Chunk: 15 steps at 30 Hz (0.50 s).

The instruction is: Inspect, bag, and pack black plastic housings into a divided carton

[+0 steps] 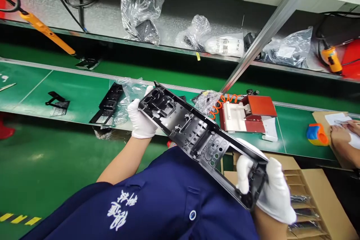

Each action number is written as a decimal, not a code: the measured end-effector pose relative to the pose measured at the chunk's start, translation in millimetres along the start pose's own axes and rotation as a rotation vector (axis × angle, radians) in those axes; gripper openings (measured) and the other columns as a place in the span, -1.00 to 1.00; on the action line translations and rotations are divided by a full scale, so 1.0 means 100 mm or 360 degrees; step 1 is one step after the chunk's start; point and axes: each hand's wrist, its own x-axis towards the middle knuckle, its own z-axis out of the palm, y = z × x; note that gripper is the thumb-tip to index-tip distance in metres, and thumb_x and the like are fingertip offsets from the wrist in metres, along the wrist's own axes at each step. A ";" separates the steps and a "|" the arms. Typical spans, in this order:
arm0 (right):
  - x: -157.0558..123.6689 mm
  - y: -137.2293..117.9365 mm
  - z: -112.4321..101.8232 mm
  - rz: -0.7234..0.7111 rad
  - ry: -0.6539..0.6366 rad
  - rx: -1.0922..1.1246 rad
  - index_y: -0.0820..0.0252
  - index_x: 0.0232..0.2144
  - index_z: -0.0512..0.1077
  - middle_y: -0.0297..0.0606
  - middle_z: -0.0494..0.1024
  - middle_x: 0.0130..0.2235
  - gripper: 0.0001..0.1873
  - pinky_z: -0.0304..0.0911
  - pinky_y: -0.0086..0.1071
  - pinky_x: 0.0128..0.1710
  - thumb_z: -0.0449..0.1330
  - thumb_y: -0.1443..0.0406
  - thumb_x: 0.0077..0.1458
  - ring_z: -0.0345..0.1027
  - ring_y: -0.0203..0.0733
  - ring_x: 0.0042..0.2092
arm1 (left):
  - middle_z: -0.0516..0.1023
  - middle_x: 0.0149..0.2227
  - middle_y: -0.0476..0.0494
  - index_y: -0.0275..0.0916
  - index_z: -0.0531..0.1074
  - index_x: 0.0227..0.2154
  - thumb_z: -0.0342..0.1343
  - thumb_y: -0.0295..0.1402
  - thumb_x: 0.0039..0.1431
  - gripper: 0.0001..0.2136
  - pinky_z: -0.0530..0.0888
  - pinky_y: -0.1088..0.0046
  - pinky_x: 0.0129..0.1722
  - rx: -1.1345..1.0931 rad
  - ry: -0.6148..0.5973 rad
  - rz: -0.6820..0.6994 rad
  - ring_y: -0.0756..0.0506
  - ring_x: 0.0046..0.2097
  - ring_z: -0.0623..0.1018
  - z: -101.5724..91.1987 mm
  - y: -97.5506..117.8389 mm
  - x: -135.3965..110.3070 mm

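Here, we see both gloved hands occupied with one long black housing [184, 133], held aslant in front of the navy shirt [165, 195], its ribbed inside facing up toward us. The left hand [142, 122] is closed around the housing's upper-left end, fingers largely behind it and one digit rising past the end wall. Across the housing, the right hand [274, 191] grips the lower-right end, with white digits reaching inside the frame and the rest of the hand outside that end; we cannot tell how tightly either hand presses.

As for edges and room, we start at the left, where a small black bracket [56, 99] lies on the green bench [25, 86], and bare green surface stretches from it to a black molded part [111, 99] near the front edge. Clear plastic wrap [123, 110] lies beside that part, close behind the left hand. Past the middle of the housing, a metal post [264, 32] slants up beyond the shelf edge, near an orange coiled cord [215, 110] and a red-and-white fixture [247, 114]. Further right, more bare bench runs to a tape dispenser [317, 134], just beside a co-worker's hand [340, 135]. A divided cardboard box [323, 195] sits below, near the right hand.
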 end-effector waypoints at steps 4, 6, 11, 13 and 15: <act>0.09 -0.02 -0.01 -0.0006 -0.0013 0.0018 0.25 -0.51 0.40 -0.17 0.36 -0.65 -0.27 0.15 -0.44 -0.63 -0.20 -0.19 0.24 0.24 -0.30 -0.63 | 0.59 0.00 -0.15 -0.22 0.52 -0.10 0.05 -0.06 0.12 -0.58 0.35 0.20 0.23 0.0116 0.0030 0.0041 -0.24 0.20 0.44 0.04 0.03 0.00; 0.12 -0.01 -0.03 -0.0023 -0.0053 0.0000 0.24 -0.55 0.39 -0.17 0.34 -0.67 -0.25 0.16 -0.44 -0.62 -0.23 -0.19 0.24 0.23 -0.30 -0.63 | 0.59 0.00 -0.15 -0.21 0.52 -0.11 0.05 -0.05 0.12 -0.59 0.34 0.19 0.24 0.0130 0.0017 0.0054 -0.25 0.22 0.42 0.05 0.04 -0.01; 0.14 0.02 -0.07 -0.0090 0.0011 -0.0044 0.26 -0.22 0.45 -0.28 0.32 -0.66 -0.39 0.17 -0.44 -0.65 -0.16 -0.09 0.28 0.19 -0.31 -0.66 | 0.58 0.01 -0.14 -0.20 0.50 -0.11 0.03 -0.02 0.15 -0.59 0.33 0.19 0.24 0.0136 0.0034 0.0037 -0.23 0.22 0.41 0.07 0.03 0.05; 0.18 0.06 -0.09 -0.0262 0.0088 -0.0243 0.25 0.02 0.37 -0.37 0.30 -0.65 -0.52 0.20 -0.45 -0.62 -0.04 0.04 0.28 0.18 -0.33 -0.64 | 0.59 -0.02 -0.14 -0.19 0.51 -0.14 -0.01 -0.03 0.20 -0.61 0.37 0.19 0.21 0.0146 0.0049 -0.0027 -0.22 0.20 0.44 0.06 -0.02 0.09; 0.26 0.12 -0.10 -0.0553 0.0181 -0.0692 0.19 0.11 0.32 -0.37 0.37 -0.57 -0.57 0.30 -0.45 -0.50 0.06 0.18 0.24 0.25 -0.35 -0.56 | 0.61 -0.07 -0.13 -0.15 0.51 -0.17 -0.07 0.01 0.25 -0.60 0.42 0.20 0.16 0.0168 0.0063 -0.0205 -0.21 0.16 0.47 0.05 -0.10 0.13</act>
